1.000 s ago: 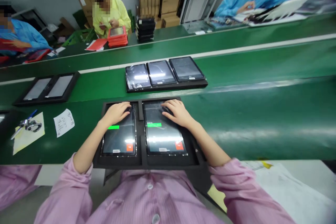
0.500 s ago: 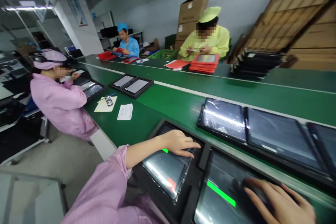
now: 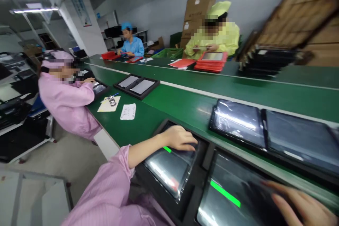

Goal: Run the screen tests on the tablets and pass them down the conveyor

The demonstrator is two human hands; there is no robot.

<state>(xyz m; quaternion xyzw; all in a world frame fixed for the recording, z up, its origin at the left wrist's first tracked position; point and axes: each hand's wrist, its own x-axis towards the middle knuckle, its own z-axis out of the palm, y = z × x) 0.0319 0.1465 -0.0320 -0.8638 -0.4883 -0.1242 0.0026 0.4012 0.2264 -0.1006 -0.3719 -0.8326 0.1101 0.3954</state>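
My left hand (image 3: 179, 137) rests over the upper end of a film-covered tablet-like screen panel (image 3: 165, 167), its fingers slightly bent near the panel's far right edge. That panel lies flat in the left recess of a black foam tray (image 3: 191, 197) on the green bench. In the recess to the right lies a second such panel (image 3: 225, 178), with a bright green strip (image 3: 225, 193) across it. Over this panel's right part is my right hand (image 3: 304, 201), fingers apart and blurred, partly cut off by the frame edge. Neither hand visibly lifts anything.
More dark screen panels (image 3: 238, 122) lie in a row beyond my tray. Another tray (image 3: 137, 86), a handwritten paper (image 3: 128, 112) and metal rings on a yellow sheet (image 3: 109, 104) are farther left. Co-workers sit at left and across; red covers (image 3: 210, 63) are stacked opposite.
My left fingers have drawn back slightly and bent more. My right hand has moved rightward across the second panel. The view has shifted a little.
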